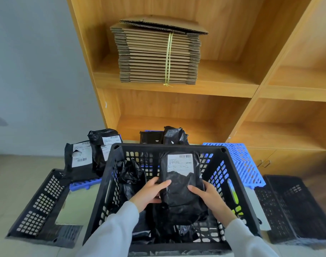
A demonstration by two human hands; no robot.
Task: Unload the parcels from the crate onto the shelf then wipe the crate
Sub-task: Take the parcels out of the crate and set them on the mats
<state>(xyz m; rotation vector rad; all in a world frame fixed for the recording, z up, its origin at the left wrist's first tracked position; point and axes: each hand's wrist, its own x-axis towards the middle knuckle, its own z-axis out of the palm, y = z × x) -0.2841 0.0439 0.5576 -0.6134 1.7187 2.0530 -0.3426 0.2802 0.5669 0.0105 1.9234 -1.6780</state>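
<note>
A: fingers? both sets are curled round the black parcel [182,184]. left hand [149,193] on one edge, right hand [208,197] on the other.

B: and where's it at?

A: held upright inside the black crate [240,184], label up top, more black bags underneath. wooden shelf [177,88] right behind, cardboard stack [156,58] on it.
</note>
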